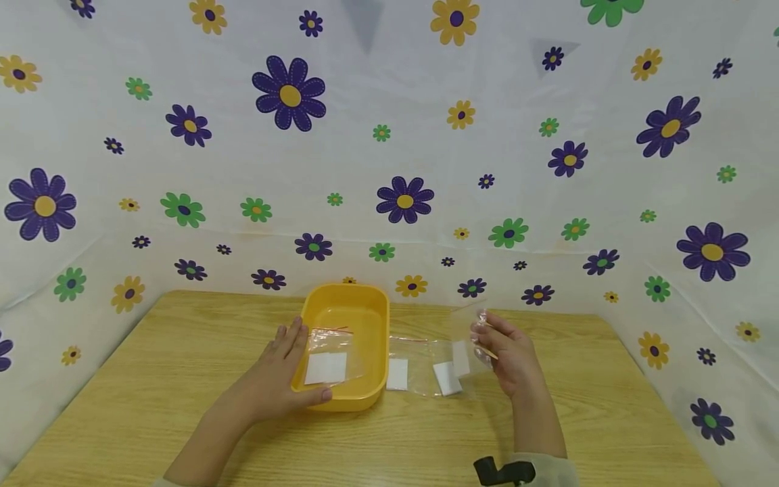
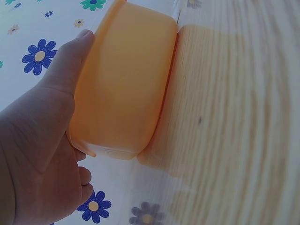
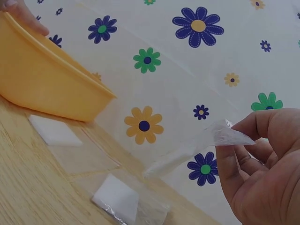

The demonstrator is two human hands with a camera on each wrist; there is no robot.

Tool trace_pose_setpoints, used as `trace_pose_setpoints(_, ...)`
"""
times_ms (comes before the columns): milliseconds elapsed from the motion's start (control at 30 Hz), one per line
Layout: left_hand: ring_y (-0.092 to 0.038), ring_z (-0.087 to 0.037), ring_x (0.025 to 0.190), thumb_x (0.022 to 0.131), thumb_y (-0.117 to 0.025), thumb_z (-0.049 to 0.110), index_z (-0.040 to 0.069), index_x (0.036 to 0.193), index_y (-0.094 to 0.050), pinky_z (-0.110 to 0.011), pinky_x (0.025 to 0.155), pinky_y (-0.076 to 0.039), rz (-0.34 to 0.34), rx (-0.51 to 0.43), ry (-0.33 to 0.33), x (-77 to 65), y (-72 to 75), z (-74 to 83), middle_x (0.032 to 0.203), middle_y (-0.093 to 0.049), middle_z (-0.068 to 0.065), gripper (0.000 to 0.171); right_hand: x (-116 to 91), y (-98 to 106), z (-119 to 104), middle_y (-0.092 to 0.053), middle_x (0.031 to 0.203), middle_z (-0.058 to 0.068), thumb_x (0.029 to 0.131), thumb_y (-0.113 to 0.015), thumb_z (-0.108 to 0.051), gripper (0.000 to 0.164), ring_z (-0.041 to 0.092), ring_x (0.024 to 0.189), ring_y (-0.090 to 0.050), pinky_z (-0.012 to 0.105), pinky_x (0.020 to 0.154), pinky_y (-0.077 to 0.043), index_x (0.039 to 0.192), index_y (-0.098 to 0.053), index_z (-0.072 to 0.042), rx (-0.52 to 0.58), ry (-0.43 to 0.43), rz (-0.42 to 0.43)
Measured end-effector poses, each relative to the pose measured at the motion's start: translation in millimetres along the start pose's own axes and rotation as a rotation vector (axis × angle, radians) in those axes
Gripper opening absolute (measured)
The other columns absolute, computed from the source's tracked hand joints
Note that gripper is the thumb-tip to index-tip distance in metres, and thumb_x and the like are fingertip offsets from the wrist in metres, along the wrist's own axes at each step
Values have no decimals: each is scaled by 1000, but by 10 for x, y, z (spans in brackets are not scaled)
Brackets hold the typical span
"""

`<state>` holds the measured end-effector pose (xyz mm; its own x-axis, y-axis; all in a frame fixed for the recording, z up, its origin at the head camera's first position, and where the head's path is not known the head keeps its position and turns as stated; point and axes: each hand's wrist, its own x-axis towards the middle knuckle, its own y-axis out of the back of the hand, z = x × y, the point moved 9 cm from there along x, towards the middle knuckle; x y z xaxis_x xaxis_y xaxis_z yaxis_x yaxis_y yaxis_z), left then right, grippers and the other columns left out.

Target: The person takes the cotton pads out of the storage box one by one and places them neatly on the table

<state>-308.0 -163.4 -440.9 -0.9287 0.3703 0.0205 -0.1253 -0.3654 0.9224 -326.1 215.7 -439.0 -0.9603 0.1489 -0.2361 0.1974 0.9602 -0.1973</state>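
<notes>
Hands divided, the left hand lies spread along the left and near rim of a tub; the right hand pinches a bag farther right. One bag lies in the tub; seemingly two more bags rest outside on the bench, suggesting work only partway along.

- Yellow rectangular plastic tub: smooth, soft sheen.
- Clear flat plastic bags: glossy, creased film.
- White square pads: matt.
- Yellowish wood-grain desk: smooth, faint sheen.
- White flower-printed sheet: smooth, lightly creased.
</notes>
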Motion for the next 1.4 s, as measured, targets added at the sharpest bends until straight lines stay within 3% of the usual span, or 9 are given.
trace_pose_setpoints(1400, 0, -44, 152, 79, -54, 83, 2, 160, -9, -61, 120, -13, -8, 3, -4, 4, -21, -11, 168, 5, -14, 123, 116, 336, 166, -70, 88, -12, 98, -61, -9, 49, 3, 82, -65, 17, 74, -55, 145, -47, -2, 0, -25, 74)
